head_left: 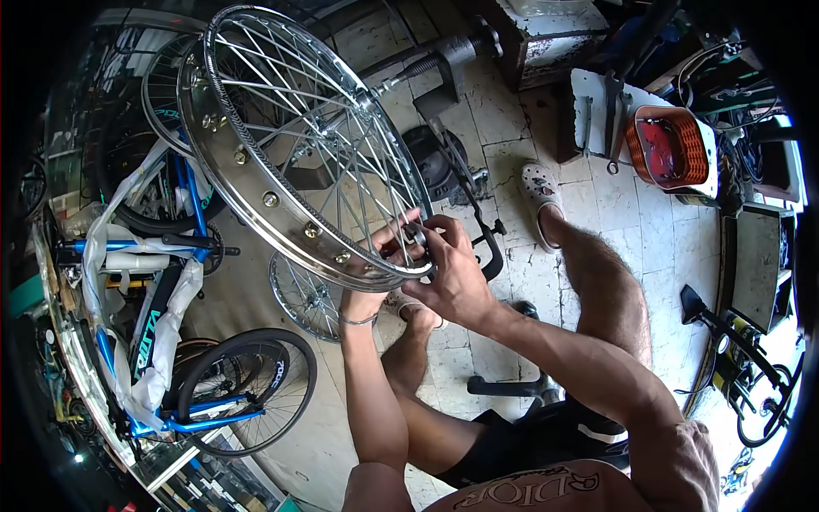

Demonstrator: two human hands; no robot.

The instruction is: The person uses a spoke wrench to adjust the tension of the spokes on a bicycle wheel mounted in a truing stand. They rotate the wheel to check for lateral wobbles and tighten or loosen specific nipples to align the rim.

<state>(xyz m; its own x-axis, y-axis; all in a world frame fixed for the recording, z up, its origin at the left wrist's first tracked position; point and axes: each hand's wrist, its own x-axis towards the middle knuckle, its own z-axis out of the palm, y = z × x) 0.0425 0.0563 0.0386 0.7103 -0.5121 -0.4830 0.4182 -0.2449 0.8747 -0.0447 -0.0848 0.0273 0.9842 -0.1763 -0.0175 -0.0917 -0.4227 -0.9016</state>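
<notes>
White daylight glares far to the right of the spoked wheel [255,180], which catches bright highlights, while dim shadow lies to its left and fisheye distortion bends edges farthest from it.

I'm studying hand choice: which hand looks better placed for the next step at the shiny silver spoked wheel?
Right, probably: the bare right hand is largely unobstructed at the shiny silver metal rim, while the bare left hand sits partly hidden behind it.
</notes>
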